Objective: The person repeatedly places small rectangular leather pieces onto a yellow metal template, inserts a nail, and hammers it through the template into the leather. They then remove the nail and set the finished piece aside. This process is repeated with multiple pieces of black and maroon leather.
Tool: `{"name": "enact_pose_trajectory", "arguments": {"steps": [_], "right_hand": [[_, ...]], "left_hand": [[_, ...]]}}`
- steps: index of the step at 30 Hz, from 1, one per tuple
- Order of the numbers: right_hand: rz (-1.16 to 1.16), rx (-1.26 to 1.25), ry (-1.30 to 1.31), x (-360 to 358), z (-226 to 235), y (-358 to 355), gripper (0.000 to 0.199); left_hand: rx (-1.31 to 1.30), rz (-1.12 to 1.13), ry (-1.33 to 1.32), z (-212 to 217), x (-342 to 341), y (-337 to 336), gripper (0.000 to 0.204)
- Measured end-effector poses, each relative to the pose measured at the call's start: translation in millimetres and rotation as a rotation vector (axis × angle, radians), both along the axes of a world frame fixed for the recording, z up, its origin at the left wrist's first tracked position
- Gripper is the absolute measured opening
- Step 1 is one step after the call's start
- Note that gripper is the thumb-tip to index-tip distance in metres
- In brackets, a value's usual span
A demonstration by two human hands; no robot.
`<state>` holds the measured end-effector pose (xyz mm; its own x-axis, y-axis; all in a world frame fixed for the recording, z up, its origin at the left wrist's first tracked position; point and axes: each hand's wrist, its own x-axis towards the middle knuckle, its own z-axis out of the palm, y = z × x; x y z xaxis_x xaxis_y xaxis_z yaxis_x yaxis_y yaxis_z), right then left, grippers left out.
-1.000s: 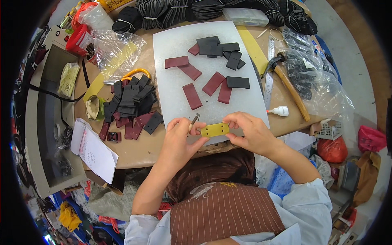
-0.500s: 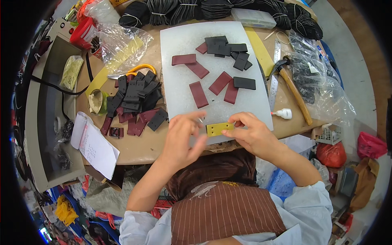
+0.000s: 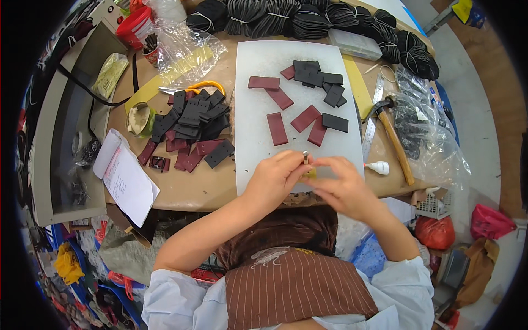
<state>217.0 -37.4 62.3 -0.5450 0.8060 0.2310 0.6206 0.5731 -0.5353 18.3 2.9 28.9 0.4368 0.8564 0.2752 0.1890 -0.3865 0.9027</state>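
Note:
Both my hands meet over the near edge of a white board [image 3: 300, 184]. My left hand [image 3: 275, 179] is closed, thumb against fingers, with a small round-headed metal pin [image 3: 306, 155] standing up from its fingertips. A yellow plate [image 3: 312, 172] shows as a sliver between the two hands; the rest of it is covered by fingers. My right hand [image 3: 346, 186] is curled at its edge, thumb and forefinger around it, slightly blurred. Farther up the board lie maroon leather pieces [image 3: 277, 129] and black leather pieces [image 3: 335, 122], some overlapping.
Left of the board is a pile of black and maroon holed straps [image 3: 192, 118], with orange-handled scissors [image 3: 212, 85] behind. A notepad [image 3: 129, 176] overhangs the near left edge. On the right are a hammer [image 3: 397, 146], a steel ruler [image 3: 373, 118] and a white bottle [image 3: 379, 167]. Black cord bundles [image 3: 311, 25] line the back.
My left hand has come right, from open fingers beside the yellow plate to closed fingers over it, with the pin now upright. The plate is now mostly hidden. The whole view has shifted slightly.

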Motion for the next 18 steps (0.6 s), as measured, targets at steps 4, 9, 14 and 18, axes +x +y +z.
{"name": "enact_pose_trajectory", "arguments": {"steps": [4, 9, 14, 18], "right_hand": [[-0.776, 0.268, -0.103, 104.7, -22.9, 45.4, 0.024], [-0.962, 0.040, -0.496, 165.6, -42.5, 41.3, 0.027], [-0.914, -0.377, 0.509, 140.7, 64.9, 34.3, 0.034], [-0.570, -0.146, 0.633, 101.9, 115.2, -13.1, 0.039]], "left_hand": [[-0.031, 0.025, -0.023, -0.7, 1.7, 1.0, 0.007], [0.064, 0.005, -0.037, 1.9, 3.7, 1.7, 0.011], [0.215, 0.036, 0.042, -0.9, 3.4, -3.3, 0.012], [0.263, 0.027, 0.078, -1.1, 7.2, -8.2, 0.013]]}}
